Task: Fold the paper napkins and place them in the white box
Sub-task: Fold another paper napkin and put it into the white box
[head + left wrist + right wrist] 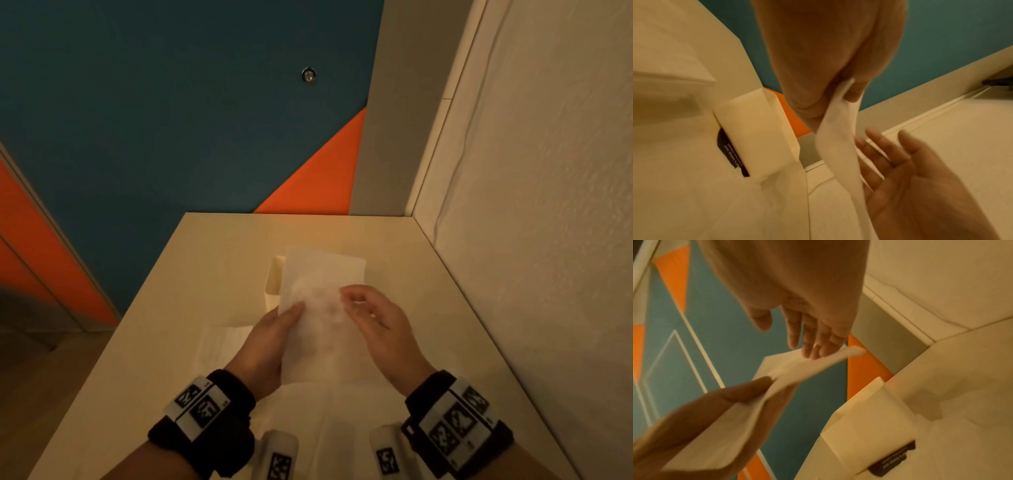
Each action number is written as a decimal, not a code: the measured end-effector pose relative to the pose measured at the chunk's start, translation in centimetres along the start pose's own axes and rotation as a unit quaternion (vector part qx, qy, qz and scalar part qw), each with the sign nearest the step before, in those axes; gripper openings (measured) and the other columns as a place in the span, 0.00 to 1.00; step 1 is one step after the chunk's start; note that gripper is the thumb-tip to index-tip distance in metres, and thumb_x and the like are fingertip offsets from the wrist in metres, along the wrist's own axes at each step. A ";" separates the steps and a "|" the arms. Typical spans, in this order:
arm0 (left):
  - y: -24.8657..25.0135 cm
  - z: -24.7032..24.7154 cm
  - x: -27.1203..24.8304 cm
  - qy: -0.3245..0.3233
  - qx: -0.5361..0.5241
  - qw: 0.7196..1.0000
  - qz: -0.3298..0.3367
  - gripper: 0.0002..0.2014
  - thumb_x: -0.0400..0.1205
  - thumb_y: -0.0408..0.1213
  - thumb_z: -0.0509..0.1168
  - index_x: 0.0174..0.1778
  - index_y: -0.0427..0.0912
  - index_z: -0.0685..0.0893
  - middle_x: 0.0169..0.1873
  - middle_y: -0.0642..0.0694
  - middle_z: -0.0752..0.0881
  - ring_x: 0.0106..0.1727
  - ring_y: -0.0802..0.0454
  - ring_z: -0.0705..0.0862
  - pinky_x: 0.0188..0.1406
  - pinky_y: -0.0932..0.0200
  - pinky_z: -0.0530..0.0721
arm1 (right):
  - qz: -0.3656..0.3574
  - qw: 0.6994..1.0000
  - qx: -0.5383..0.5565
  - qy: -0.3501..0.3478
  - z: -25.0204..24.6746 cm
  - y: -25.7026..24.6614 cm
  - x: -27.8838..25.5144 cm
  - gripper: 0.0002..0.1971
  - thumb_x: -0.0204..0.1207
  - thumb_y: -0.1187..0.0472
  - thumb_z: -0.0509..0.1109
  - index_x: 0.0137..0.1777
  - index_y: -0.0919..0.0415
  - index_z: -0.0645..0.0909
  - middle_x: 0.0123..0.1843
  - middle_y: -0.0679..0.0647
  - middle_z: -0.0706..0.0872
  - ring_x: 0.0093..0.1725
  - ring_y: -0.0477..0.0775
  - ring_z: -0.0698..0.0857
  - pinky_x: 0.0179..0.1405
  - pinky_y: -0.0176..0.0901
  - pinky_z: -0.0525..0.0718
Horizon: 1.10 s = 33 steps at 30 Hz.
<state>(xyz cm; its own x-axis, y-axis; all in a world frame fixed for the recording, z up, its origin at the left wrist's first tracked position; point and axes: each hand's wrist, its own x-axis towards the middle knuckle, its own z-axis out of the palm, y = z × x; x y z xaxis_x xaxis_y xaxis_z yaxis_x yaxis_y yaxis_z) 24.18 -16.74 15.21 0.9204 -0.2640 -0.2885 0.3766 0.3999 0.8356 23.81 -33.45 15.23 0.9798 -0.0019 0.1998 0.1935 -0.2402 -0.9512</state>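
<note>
Head view, centre frame: left hand (270, 337) pinches the limp, feather-light napkin (318, 301) by its edge, right hand (373, 320) open beside it.

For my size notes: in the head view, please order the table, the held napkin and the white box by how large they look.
1. table
2. held napkin, raised nearer the camera, which may enlarge it
3. white box, mostly hidden behind the napkin, so unsure

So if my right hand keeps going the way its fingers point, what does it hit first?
The napkin. The right hand is open, fingertips at or just short of its top edge, though depth is unclear. The left hand holds it.
</note>
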 end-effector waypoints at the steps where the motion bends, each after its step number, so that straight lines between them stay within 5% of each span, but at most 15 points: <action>1: 0.1 -0.3 -0.1 -0.004 -0.015 1.000 -0.003 0.16 0.84 0.39 0.58 0.61 0.33 0.82 0.45 0.38 0.90 0.39 0.46 0.90 0.31 0.56 0.86 | 0.022 0.999 -0.019 0.035 -0.5 0.3 0.3 0.05 0.79 0.56 0.69 0.53 0.50 0.83 0.51 0.47 0.85 0.44 0.37 0.81 0.42 0.26 0.77; 4: 0.3 -0.7 -0.3 -0.016 -0.050 0.999 -0.009 0.16 0.81 0.40 0.61 0.60 0.34 0.83 0.43 0.39 0.91 0.36 0.46 0.90 0.29 0.56 0.87 | 0.119 0.991 -0.014 0.061 -2.0 0.8 0.6 0.08 0.79 0.55 0.69 0.56 0.53 0.81 0.52 0.50 0.84 0.47 0.45 0.82 0.42 0.36 0.79; 8: 0.3 -0.5 -0.3 -0.040 -0.056 0.997 -0.017 0.18 0.78 0.42 0.63 0.59 0.36 0.84 0.45 0.38 0.90 0.38 0.45 0.90 0.31 0.54 0.87 | 0.196 0.974 0.106 -0.033 -3.2 0.9 0.1 0.09 0.80 0.59 0.66 0.57 0.55 0.84 0.54 0.59 0.90 0.54 0.65 0.87 0.51 0.56 0.85; 11: 0.2 -0.5 -0.2 -0.050 -0.032 0.998 -0.013 0.16 0.81 0.40 0.61 0.60 0.37 0.84 0.47 0.39 0.90 0.41 0.45 0.90 0.34 0.54 0.87 | 0.180 0.965 0.180 -0.058 -3.4 0.6 -0.1 0.16 0.78 0.72 0.64 0.61 0.57 0.82 0.54 0.60 0.90 0.53 0.63 0.89 0.48 0.53 0.88; 15: 0.3 -1.1 0.3 -0.030 0.041 0.998 0.022 0.13 0.79 0.35 0.64 0.58 0.39 0.85 0.51 0.40 0.90 0.45 0.48 0.89 0.38 0.54 0.87 | 0.163 0.965 0.201 -0.033 -4.1 0.9 0.1 0.14 0.78 0.75 0.63 0.57 0.64 0.85 0.53 0.62 0.90 0.52 0.60 0.89 0.46 0.48 0.89; 19: 1.2 -2.0 0.4 -0.026 0.109 0.993 0.031 0.11 0.80 0.30 0.63 0.49 0.43 0.91 0.48 0.43 0.91 0.45 0.49 0.89 0.41 0.56 0.88 | 0.147 0.968 0.200 -0.028 -4.8 0.9 0.2 0.13 0.73 0.74 0.66 0.46 0.61 0.90 0.48 0.59 0.92 0.47 0.56 0.90 0.41 0.43 0.89; 23: 2.1 -2.6 0.2 -0.041 0.151 0.987 0.019 0.19 0.81 0.21 0.58 0.36 0.40 0.93 0.45 0.44 0.91 0.44 0.51 0.89 0.39 0.63 0.86 | 0.124 0.976 0.170 -0.057 -5.3 0.7 0.4 0.23 0.74 0.83 0.61 0.30 0.61 0.90 0.33 0.54 0.90 0.32 0.46 0.87 0.29 0.34 0.83; 25: 2.2 -2.7 0.2 -0.052 0.139 0.988 0.031 0.16 0.80 0.28 0.58 0.39 0.37 0.92 0.46 0.42 0.91 0.42 0.50 0.89 0.37 0.62 0.86 | 0.120 0.977 0.167 -0.061 -5.4 0.6 0.3 0.26 0.75 0.83 0.55 0.29 0.63 0.90 0.34 0.55 0.89 0.34 0.48 0.87 0.32 0.35 0.84; 28: 2.1 -2.5 0.2 -0.042 0.153 0.985 0.069 0.13 0.65 0.43 0.72 0.41 0.42 0.93 0.42 0.44 0.90 0.38 0.51 0.85 0.36 0.59 0.84 | 0.113 0.969 0.209 -0.060 -5.4 0.6 0.3 0.27 0.77 0.79 0.47 0.35 0.67 0.88 0.40 0.62 0.88 0.43 0.59 0.85 0.40 0.46 0.85; 30: 1.7 -2.4 0.5 -0.018 0.180 0.979 0.098 0.08 0.66 0.32 0.77 0.39 0.48 0.92 0.42 0.45 0.90 0.40 0.49 0.86 0.42 0.53 0.85 | 0.121 0.963 0.233 -0.056 -5.2 0.5 0.3 0.21 0.81 0.73 0.48 0.45 0.65 0.84 0.44 0.66 0.84 0.43 0.64 0.82 0.37 0.48 0.84; 33: 1.5 -1.8 0.6 0.005 0.172 0.978 0.122 0.15 0.74 0.19 0.69 0.40 0.45 0.91 0.41 0.47 0.91 0.39 0.50 0.89 0.40 0.57 0.89 | 0.141 0.964 0.213 -0.070 -4.6 0.0 0.2 0.11 0.79 0.71 0.62 0.57 0.57 0.74 0.42 0.64 0.85 0.38 0.60 0.83 0.31 0.47 0.84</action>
<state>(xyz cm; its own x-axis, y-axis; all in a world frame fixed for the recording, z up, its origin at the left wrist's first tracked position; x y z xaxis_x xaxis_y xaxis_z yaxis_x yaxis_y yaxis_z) 25.45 -14.70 15.42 0.9801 -0.1877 -0.0651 0.0907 0.1310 0.9872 23.78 -37.88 16.34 0.9878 0.1295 -0.0868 -0.1085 0.1716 -0.9792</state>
